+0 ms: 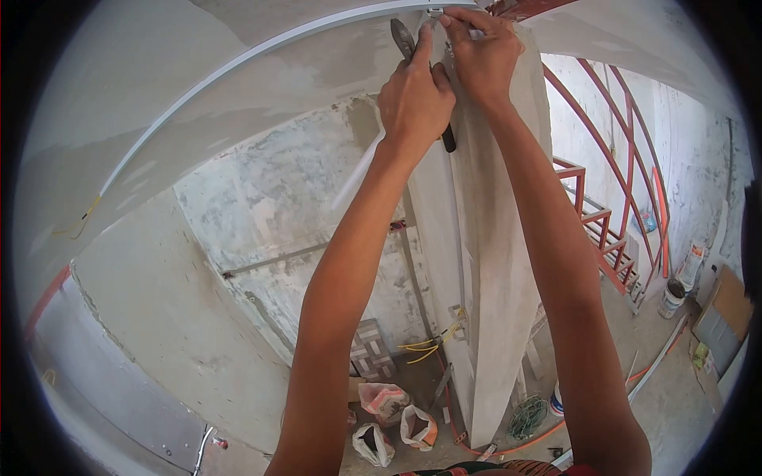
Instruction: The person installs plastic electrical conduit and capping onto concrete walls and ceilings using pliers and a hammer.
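My left hand [417, 103] is raised near the ceiling, closed round a hammer. The hammer's dark metal head [402, 38] sticks out above the fist, and the black end of its handle [449, 139] shows below. Its index finger points up to a small white clip [435, 13] at the ceiling. My right hand [486, 55] pinches at that clip, thumb and fingers together, partly hiding it. A long white conduit [238, 62] curves across the ceiling and reaches the clip. Behind my left forearm, a pale white strip [359, 170] slants downward.
A concrete column [508, 278] stands just beyond my right arm. Red metal stair framing [595, 198] rises at right. Far below on the floor are several open bags [385, 401], a green coil [528, 416] and a bucket [672, 297]. Yellow wires [429, 345] hang near the column.
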Demonstrator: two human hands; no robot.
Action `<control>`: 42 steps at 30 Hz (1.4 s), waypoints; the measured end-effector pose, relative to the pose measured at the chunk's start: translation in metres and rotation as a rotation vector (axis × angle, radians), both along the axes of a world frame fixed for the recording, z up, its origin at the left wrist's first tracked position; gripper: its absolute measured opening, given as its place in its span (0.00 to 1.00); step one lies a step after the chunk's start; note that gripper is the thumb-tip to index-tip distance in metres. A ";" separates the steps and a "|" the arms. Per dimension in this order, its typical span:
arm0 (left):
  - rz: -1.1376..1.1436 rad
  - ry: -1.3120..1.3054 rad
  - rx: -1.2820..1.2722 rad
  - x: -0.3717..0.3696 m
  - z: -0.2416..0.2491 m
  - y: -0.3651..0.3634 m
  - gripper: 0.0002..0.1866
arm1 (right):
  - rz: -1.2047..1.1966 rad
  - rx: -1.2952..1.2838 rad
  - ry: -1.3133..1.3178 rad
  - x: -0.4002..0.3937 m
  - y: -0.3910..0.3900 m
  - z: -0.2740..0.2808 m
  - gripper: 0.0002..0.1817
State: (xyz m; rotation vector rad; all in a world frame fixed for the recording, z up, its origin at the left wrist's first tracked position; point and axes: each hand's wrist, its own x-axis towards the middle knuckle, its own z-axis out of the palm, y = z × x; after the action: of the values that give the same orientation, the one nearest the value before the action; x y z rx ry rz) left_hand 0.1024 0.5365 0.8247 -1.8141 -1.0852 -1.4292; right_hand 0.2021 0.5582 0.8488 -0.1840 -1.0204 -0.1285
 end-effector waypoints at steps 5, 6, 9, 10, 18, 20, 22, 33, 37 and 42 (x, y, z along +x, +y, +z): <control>0.017 0.004 -0.008 0.000 0.000 0.001 0.31 | -0.105 0.060 -0.061 0.005 0.013 0.004 0.05; 0.016 0.006 -0.011 0.001 0.001 0.001 0.32 | -0.183 0.062 -0.046 0.004 0.012 0.003 0.05; 0.024 0.001 -0.018 0.000 0.001 -0.001 0.32 | -0.469 0.112 0.017 0.003 0.014 0.005 0.07; 0.020 -0.003 -0.020 0.000 0.001 -0.001 0.32 | -0.574 0.135 0.041 0.003 0.016 0.005 0.08; 0.012 -0.010 -0.016 0.000 0.002 0.001 0.32 | -0.351 0.041 0.000 -0.004 0.005 0.000 0.07; 0.005 -0.007 -0.019 0.000 0.002 0.001 0.32 | -0.348 0.049 -0.001 -0.004 0.006 0.000 0.07; -0.004 -0.007 -0.014 -0.001 0.003 0.000 0.33 | -0.278 0.046 -0.079 0.004 0.012 0.002 0.07; -0.037 0.003 0.021 -0.002 0.005 -0.001 0.33 | -0.306 0.053 -0.053 0.002 0.015 -0.001 0.09; -0.029 0.018 0.020 -0.003 0.005 0.001 0.34 | -0.333 0.055 -0.043 0.000 0.019 0.000 0.10; -0.050 0.052 0.059 -0.004 0.006 0.003 0.35 | -0.435 0.065 -0.039 -0.001 0.018 -0.001 0.12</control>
State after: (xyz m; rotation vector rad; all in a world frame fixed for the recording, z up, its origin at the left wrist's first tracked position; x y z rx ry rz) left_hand 0.0981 0.5397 0.8309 -1.8374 -0.9679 -1.4199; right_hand 0.2013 0.5764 0.8480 -0.3441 -1.0019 -0.5614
